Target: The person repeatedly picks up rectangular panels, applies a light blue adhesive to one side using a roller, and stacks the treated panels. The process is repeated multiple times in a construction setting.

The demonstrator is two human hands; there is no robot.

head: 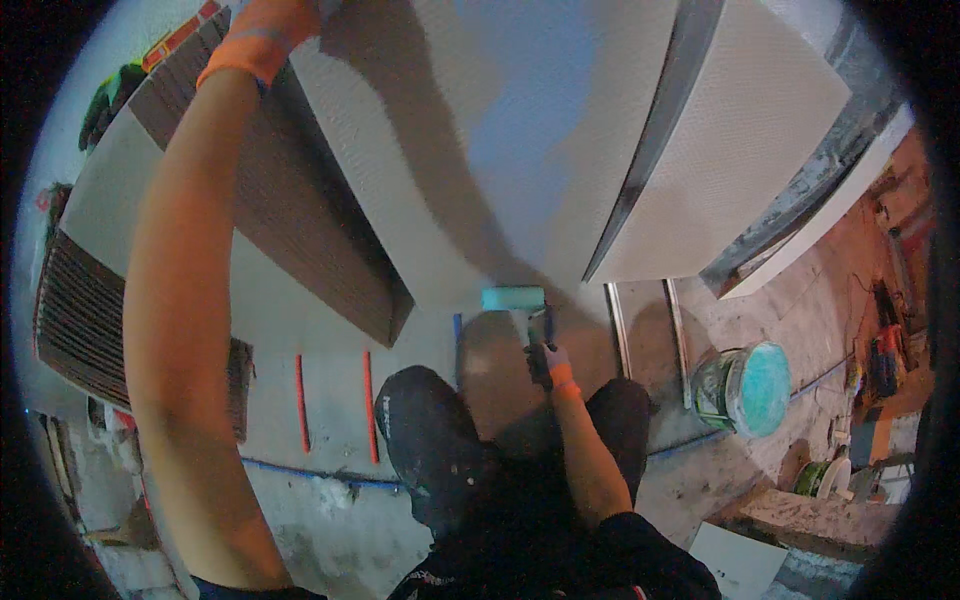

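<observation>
My right hand [559, 367], in an orange-cuffed glove, grips the handle of a paint roller [514, 298] with a turquoise sleeve. The roller lies at the near edge of a large pale panel [420, 247], which has a wet-looking, bluish sheen in its upper middle. My left arm reaches up across the left of the view. The left hand [274, 26], in an orange glove, is at the top edge by the panel's left side; its fingers are cut off by the frame, so what it touches is hidden.
Stacked tiles [82, 322] stand left, another pale panel [720, 165] right. A bucket of turquoise liquid [763, 390] is on the floor at right. Red strips [302, 405] and metal bars [679, 345] lie near my knees. Power tools [889, 352] are at far right.
</observation>
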